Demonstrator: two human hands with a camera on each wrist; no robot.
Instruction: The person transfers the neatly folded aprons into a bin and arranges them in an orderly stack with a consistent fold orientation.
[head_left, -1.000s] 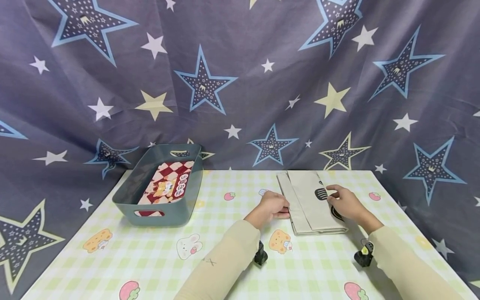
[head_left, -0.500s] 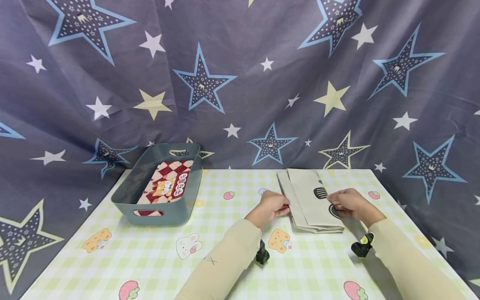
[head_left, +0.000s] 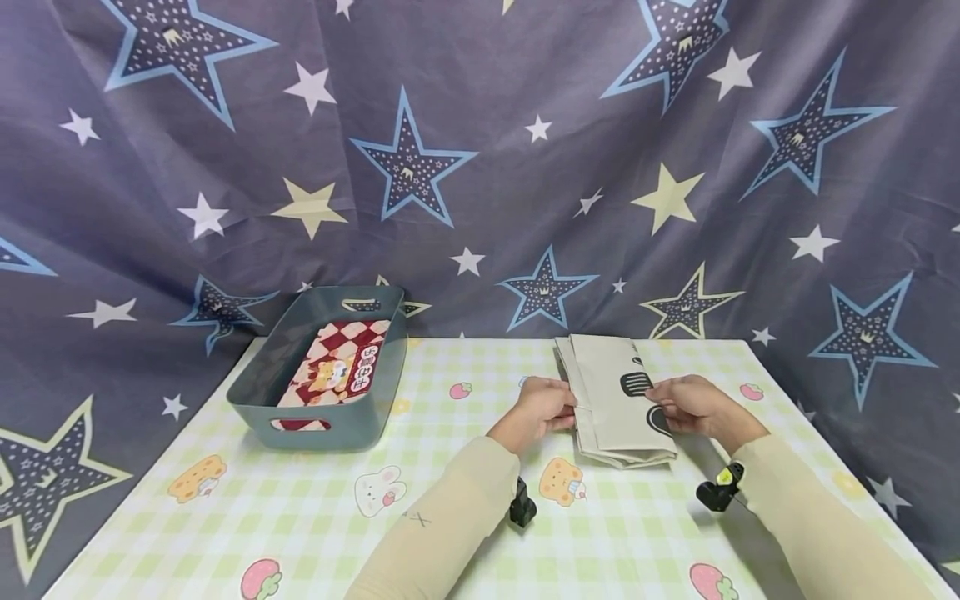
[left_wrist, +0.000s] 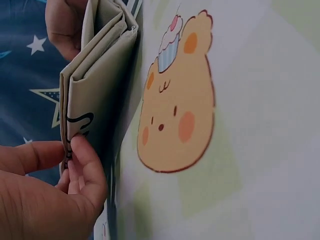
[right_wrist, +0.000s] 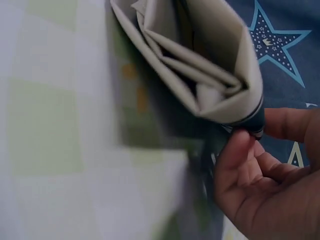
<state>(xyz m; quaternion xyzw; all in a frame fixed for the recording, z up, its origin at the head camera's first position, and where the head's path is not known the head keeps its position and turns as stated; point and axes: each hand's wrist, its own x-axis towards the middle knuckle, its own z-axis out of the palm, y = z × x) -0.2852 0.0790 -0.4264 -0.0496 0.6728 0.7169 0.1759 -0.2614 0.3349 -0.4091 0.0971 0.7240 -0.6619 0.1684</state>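
Note:
A beige cloth (head_left: 611, 408), folded into layers and printed with black shapes like a spatula, lies towards the back right of the table. My left hand (head_left: 542, 407) pinches its left edge between thumb and fingers. On the opposite side, my right hand (head_left: 693, 405) pinches the right edge near the black print. In the left wrist view, the left fingertips (left_wrist: 82, 150) grip the stacked layers at a printed black line. The right wrist view looks into the end of the folds (right_wrist: 200, 75), which bulge apart, with that edge raised off the table and its shadow below.
A grey-blue plastic basket (head_left: 318, 429) with handle holes stands at the back left, holding a red-and-cream checked item (head_left: 337, 362) with a cartoon print. A green checked tablecloth (head_left: 315, 533) covers the table. A dark star-printed curtain (head_left: 480, 125) hangs behind.
My right hand has moved left, bringing the cloth's right edge inward and up, so the folded cloth looks narrower and its layers gape at the near end. The left hand has stayed nearly in place.

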